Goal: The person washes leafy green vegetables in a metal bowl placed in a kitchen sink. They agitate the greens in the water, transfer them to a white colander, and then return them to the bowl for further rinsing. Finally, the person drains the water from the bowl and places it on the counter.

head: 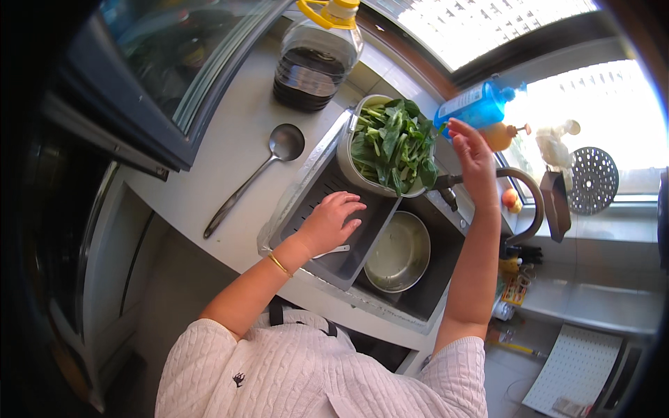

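A white container [345, 157] heaped with cut leafy greens [394, 141] stands at the back of the sink, over the grey draining tray [366, 209]. My left hand [332, 217] hovers above the tray with its fingers spread and nothing in them. Under its wrist a small white-handled utensil [341, 250] is partly hidden. To the right of the container, my right hand [473, 151] is raised near the blue bottle, fingers together and slightly bent; a bit of green leaf shows at its fingertips. A round metal pot [400, 253] with a little liquid sits in the sink basin.
A metal ladle [286, 143] lies on the worktop, left of the sink. Behind it stands a large yellow-capped jug [316, 62] of dark liquid. Near the window are a blue bottle [470, 107], a yellowish pump bottle [499, 137] and the curved faucet [538, 198]. A glass-paned door [193, 104] juts in at upper left.
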A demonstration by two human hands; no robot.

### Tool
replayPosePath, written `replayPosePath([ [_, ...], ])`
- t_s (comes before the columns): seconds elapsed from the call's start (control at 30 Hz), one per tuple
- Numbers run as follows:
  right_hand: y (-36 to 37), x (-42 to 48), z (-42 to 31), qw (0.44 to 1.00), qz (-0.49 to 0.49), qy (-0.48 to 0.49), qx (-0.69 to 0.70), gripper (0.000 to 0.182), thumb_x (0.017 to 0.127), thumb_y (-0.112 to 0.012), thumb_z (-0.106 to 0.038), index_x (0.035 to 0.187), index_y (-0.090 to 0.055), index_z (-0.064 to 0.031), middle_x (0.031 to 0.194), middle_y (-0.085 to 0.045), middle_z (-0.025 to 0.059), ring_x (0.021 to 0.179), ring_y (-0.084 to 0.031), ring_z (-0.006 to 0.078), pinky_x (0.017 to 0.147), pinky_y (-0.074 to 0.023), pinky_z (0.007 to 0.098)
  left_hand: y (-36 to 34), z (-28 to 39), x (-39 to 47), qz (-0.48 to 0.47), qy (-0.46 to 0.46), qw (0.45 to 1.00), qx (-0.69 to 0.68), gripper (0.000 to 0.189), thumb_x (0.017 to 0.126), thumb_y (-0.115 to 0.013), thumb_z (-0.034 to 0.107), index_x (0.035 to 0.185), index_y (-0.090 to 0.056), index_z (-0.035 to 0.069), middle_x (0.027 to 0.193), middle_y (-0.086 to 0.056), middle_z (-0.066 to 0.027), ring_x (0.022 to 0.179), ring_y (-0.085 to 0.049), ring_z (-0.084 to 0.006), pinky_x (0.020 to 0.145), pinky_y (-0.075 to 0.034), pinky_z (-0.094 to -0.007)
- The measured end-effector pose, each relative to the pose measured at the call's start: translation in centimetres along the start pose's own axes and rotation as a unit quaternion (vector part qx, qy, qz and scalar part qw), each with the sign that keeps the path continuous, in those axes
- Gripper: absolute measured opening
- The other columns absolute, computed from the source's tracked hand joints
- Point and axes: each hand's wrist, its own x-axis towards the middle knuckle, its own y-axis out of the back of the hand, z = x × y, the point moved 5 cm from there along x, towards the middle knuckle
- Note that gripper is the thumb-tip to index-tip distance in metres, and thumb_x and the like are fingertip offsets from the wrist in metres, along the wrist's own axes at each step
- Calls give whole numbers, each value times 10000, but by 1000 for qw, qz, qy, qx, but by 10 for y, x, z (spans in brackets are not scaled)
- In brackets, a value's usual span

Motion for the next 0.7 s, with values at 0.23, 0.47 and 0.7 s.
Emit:
replayPosePath([
  [0.23, 2, -34, 121, 959, 54, -208, -183, 237, 894, -567, -219, 1014, -646, -32, 983, -654, 136, 867, -625, 239, 765, -485, 337, 13, -4, 6, -13, -3, 999, -33, 299, 859, -590, 174, 1143, -592, 80, 1232, -529, -98, 1176, -454, -296, 1006, -366, -390],
  [0.47, -82, -73, 126, 908, -45, 20, -415, 179, 744, -534, -133, 818, -693, -98, 930, -654, 46, 1061, -531, 245, 912, -379, 417, -2, -3, -2, -45, -7, 999, -10, 294, 864, -592, 183, 1138, -596, 79, 1224, -541, -98, 1164, -468, -294, 1000, -368, -384],
  [0.7, -9, -94, 75, 921, 31, -96, -377, 131, 818, -576, -155, 821, -705, -133, 877, -664, 60, 859, -635, 262, 753, -509, 391, -29, 32, -6, -38, -28, 999, -28, 277, 851, -596, 169, 1104, -601, 56, 1190, -562, -117, 1141, -490, -307, 982, -388, -392],
])
